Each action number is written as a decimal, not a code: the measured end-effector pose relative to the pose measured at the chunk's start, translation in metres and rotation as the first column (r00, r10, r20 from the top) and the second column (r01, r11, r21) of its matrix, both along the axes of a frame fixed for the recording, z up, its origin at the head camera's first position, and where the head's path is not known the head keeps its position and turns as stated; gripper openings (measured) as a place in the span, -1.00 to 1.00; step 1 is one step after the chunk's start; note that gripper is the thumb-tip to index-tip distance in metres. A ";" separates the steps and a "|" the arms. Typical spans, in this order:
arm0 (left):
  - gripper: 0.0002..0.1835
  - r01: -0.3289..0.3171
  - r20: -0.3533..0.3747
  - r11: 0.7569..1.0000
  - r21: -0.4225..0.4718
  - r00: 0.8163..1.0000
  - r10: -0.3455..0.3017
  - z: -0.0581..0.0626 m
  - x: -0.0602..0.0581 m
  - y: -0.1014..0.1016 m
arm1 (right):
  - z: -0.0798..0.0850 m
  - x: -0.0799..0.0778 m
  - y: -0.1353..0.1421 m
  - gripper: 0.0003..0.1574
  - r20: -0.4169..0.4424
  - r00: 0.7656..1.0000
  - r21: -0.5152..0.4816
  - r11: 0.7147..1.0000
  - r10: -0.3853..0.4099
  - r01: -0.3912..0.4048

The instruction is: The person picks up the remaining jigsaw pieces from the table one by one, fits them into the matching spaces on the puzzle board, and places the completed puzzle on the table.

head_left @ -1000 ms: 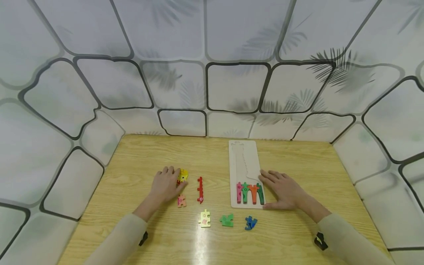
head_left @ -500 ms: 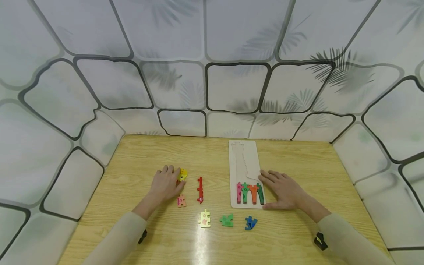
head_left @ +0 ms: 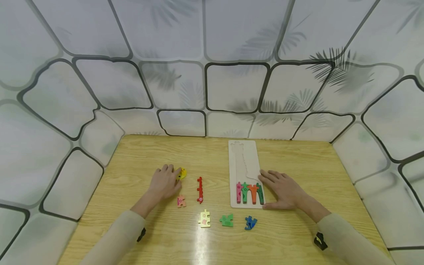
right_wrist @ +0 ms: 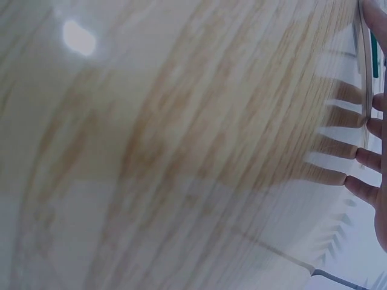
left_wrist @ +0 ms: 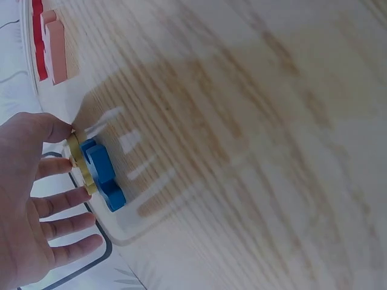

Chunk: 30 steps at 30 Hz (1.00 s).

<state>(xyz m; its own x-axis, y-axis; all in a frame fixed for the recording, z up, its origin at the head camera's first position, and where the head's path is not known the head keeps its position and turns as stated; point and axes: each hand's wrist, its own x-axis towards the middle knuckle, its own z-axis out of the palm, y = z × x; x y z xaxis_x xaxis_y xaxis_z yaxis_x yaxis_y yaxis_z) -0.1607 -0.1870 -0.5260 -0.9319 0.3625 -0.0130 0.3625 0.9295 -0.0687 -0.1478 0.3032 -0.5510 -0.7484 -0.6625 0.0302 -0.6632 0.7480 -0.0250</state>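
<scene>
In the head view my left hand (head_left: 164, 182) is at the left of the table, holding a yellow puzzle piece (head_left: 182, 173) between thumb and fingers. The left wrist view has a blue puzzle piece (left_wrist: 103, 172) right beside the yellow one; from the head it is hidden beneath the hand. My right hand (head_left: 283, 189) rests with spread fingers at the right edge of a pale puzzle board (head_left: 243, 158). Set into the board's lower end are a pink piece (head_left: 239, 193), a green one (head_left: 244, 192), an orange one (head_left: 253, 194) and a dark green one (head_left: 260, 194).
Loose on the wooden table (head_left: 149, 147) lie a red strip-like piece (head_left: 200, 190), a salmon piece (head_left: 181, 201), a pale yellow piece (head_left: 205, 219), a light green piece (head_left: 226, 220) and another blue piece (head_left: 250, 223). A patterned wall (head_left: 228, 123) stands behind.
My left hand and the yellow puzzle piece have shifted slightly left and away from me, and the piece shows at a different angle. The right hand and the board have stayed put.
</scene>
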 end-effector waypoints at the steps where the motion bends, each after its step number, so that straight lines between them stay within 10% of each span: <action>1: -0.42 0.001 0.005 1.000 0.000 1.000 -0.001 0.000 0.000 0.000 | 0.000 0.000 0.000 0.39 -0.002 1.000 -0.002 1.000 0.001 -0.001; 30: -0.51 0.083 0.000 0.990 0.115 0.997 -0.083 0.002 -0.001 -0.010 | 0.002 0.002 -0.002 0.40 0.010 1.000 0.006 1.000 -0.009 0.009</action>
<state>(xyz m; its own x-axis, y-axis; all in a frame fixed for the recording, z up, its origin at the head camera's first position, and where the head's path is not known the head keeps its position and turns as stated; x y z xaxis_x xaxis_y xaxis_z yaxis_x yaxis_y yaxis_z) -0.1621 -0.1965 -0.5244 -0.8985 0.4380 0.0289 0.4389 0.8977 0.0383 -0.1463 0.3013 -0.5487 -0.7546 -0.6559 0.0186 -0.6561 0.7542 -0.0267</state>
